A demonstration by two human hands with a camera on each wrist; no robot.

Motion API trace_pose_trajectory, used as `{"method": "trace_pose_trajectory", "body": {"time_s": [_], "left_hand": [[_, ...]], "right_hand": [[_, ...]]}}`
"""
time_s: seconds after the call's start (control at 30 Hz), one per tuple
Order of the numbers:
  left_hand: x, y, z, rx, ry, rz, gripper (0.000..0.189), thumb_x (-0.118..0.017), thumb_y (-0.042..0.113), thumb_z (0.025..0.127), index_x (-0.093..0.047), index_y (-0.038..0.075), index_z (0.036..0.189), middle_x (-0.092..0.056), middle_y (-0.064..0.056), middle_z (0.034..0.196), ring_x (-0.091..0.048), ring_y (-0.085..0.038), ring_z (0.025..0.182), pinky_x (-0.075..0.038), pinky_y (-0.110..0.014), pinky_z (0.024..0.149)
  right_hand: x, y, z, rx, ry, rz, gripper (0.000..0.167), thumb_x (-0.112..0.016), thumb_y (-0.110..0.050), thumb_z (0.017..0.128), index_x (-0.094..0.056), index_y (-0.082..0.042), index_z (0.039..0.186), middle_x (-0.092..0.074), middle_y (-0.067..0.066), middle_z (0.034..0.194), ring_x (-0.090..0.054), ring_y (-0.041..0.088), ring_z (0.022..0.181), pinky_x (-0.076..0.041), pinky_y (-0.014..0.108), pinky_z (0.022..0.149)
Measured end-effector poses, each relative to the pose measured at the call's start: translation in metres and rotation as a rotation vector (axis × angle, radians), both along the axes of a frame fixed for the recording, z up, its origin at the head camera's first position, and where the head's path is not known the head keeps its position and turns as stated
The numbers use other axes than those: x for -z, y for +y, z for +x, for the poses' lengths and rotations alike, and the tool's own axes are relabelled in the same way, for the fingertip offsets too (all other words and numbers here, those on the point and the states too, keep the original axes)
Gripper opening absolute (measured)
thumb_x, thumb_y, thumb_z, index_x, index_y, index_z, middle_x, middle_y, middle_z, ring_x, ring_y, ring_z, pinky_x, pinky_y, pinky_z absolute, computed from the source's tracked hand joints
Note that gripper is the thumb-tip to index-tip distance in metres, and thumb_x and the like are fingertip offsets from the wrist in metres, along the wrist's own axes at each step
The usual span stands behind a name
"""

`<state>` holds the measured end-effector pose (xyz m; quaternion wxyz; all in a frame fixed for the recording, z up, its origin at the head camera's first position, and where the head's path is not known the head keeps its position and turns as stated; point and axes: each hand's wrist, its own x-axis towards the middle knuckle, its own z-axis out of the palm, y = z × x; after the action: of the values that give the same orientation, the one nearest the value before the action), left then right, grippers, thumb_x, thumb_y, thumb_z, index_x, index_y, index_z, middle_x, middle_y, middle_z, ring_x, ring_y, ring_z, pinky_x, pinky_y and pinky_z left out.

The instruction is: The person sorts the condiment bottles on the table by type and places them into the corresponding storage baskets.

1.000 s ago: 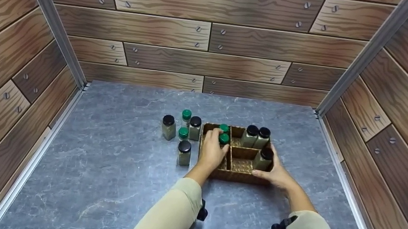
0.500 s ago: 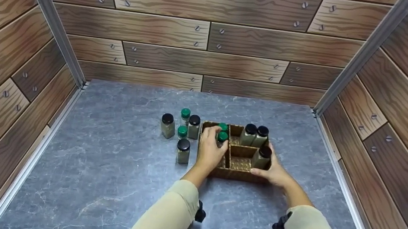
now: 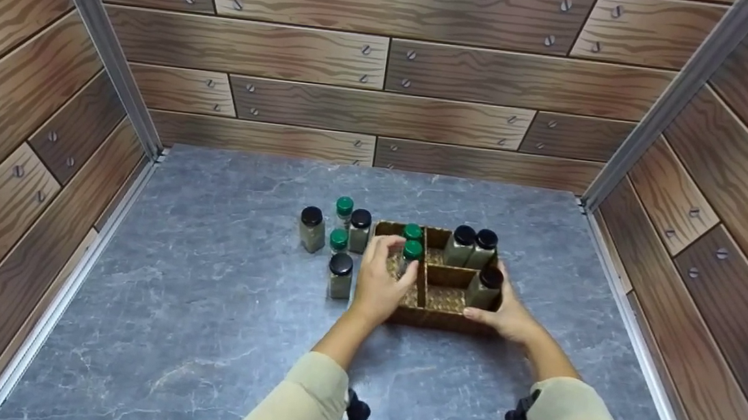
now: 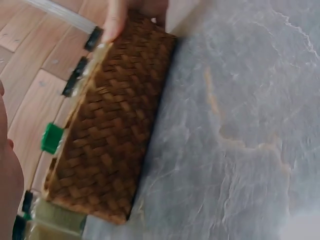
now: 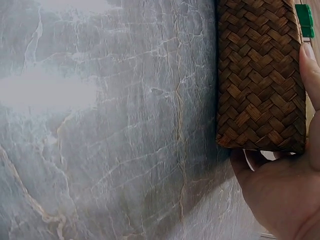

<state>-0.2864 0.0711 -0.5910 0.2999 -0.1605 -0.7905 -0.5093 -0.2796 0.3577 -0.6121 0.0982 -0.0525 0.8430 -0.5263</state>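
A brown woven basket (image 3: pixel 439 320) with compartments stands on the table. In its left part are two green-capped spice jars, the nearer jar (image 3: pixel 412 251) and the farther jar (image 3: pixel 412 232). My left hand (image 3: pixel 380 289) hovers over that part, thumb and fingers spread apart, holding nothing. At the basket's front right corner my right hand (image 3: pixel 511 317) grips the wall, thumb on the front rim and fingers along the side. Close to it stands a black-capped jar (image 3: pixel 483 290). The right wrist view shows that hand (image 5: pixel 280 195) against the woven end.
Left of the basket several jars stand upright on the grey marbled table (image 3: pixel 201 289), among them a black-capped jar (image 3: pixel 340 279) and a green-capped jar (image 3: pixel 339 239). Two black-capped jars, one left (image 3: pixel 459 247), one right (image 3: pixel 484 251), occupy the back right compartment. Wood-patterned walls surround the table.
My left hand has let go of the nearer green-capped jar and drawn back slightly to the left, its fingers parting. The right hand stays on the basket corner.
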Motion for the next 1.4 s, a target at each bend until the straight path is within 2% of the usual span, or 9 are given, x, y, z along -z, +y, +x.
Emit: {"method": "trace_pose_trajectory", "body": {"time_s": [0.13,0.27,0.5,0.8,0.93,1.1,1.23,1.4], "left_hand": [[-0.002,-0.020,0.007,-0.022,0.040,-0.060,0.040,-0.087,0.010,0.088,-0.066,0.006,0.122,-0.067,-0.009,0.122,-0.067,-0.024,0.115,-0.057,-0.038,0.107],[0.003,-0.043,0.009,-0.005,0.031,-0.070,0.040,-0.087,0.010,0.088,-0.066,0.004,0.122,-0.067,-0.010,0.122,-0.068,-0.025,0.115,-0.058,-0.039,0.106],[0.012,-0.083,0.005,0.054,-0.086,-0.040,0.038,-0.087,0.010,0.090,-0.068,0.002,0.122,-0.069,-0.012,0.122,-0.069,-0.027,0.116,-0.057,-0.044,0.108],[0.021,-0.122,0.000,0.146,-0.281,-0.048,0.044,-0.085,0.015,0.094,-0.067,0.003,0.132,-0.068,-0.013,0.134,-0.065,-0.033,0.130,-0.051,-0.053,0.119],[0.028,-0.134,-0.003,0.187,-0.353,-0.067,0.049,-0.086,0.016,0.093,-0.065,0.005,0.136,-0.066,-0.014,0.138,-0.064,-0.035,0.131,-0.053,-0.058,0.114],[0.031,-0.143,-0.005,0.222,-0.447,-0.097,0.058,-0.088,0.017,0.092,-0.062,0.009,0.144,-0.065,-0.016,0.141,-0.063,-0.036,0.134,-0.055,-0.058,0.112],[0.031,-0.145,-0.008,0.222,-0.482,-0.130,0.060,-0.089,0.016,0.091,-0.062,0.011,0.144,-0.066,-0.017,0.138,-0.063,-0.036,0.133,-0.058,-0.058,0.108],[0.030,-0.144,-0.013,0.243,-0.508,-0.155,0.053,-0.086,0.012,0.094,-0.060,0.010,0.141,-0.065,-0.018,0.135,-0.064,-0.037,0.132,-0.059,-0.057,0.108]], "right_hand": [[0.001,0.001,0.000,0.005,0.000,0.000,0.138,-0.092,-0.012,0.085,0.014,-0.014,0.173,-0.001,0.031,0.180,-0.008,0.053,0.166,-0.001,0.067,0.136],[0.002,0.003,0.000,0.008,-0.013,0.010,0.139,-0.092,-0.015,0.085,0.015,-0.016,0.173,-0.001,0.032,0.180,-0.009,0.055,0.166,-0.002,0.068,0.136],[0.002,0.002,0.000,0.008,-0.019,0.009,0.141,-0.093,-0.016,0.084,0.016,-0.017,0.173,0.001,0.032,0.180,-0.007,0.055,0.166,-0.001,0.070,0.135],[0.003,-0.001,0.000,-0.002,0.025,-0.025,0.138,-0.091,-0.008,0.083,0.013,-0.011,0.173,-0.002,0.032,0.180,-0.011,0.054,0.166,-0.001,0.068,0.136],[0.003,-0.002,0.000,-0.006,0.045,-0.037,0.136,-0.091,-0.006,0.083,0.011,-0.008,0.173,0.000,0.032,0.180,-0.010,0.053,0.166,0.000,0.068,0.136],[0.003,-0.001,0.000,-0.007,0.019,0.003,0.137,-0.092,-0.011,0.084,0.013,-0.012,0.173,0.000,0.031,0.180,-0.009,0.054,0.166,-0.001,0.069,0.136],[0.002,0.000,0.000,-0.008,0.014,0.008,0.137,-0.091,-0.011,0.085,0.013,-0.012,0.173,0.000,0.031,0.180,-0.008,0.054,0.166,-0.001,0.069,0.136],[0.001,-0.001,0.000,-0.003,0.019,0.011,0.135,-0.091,-0.012,0.085,0.012,-0.009,0.173,0.002,0.032,0.180,-0.007,0.054,0.166,0.000,0.068,0.136]]}}
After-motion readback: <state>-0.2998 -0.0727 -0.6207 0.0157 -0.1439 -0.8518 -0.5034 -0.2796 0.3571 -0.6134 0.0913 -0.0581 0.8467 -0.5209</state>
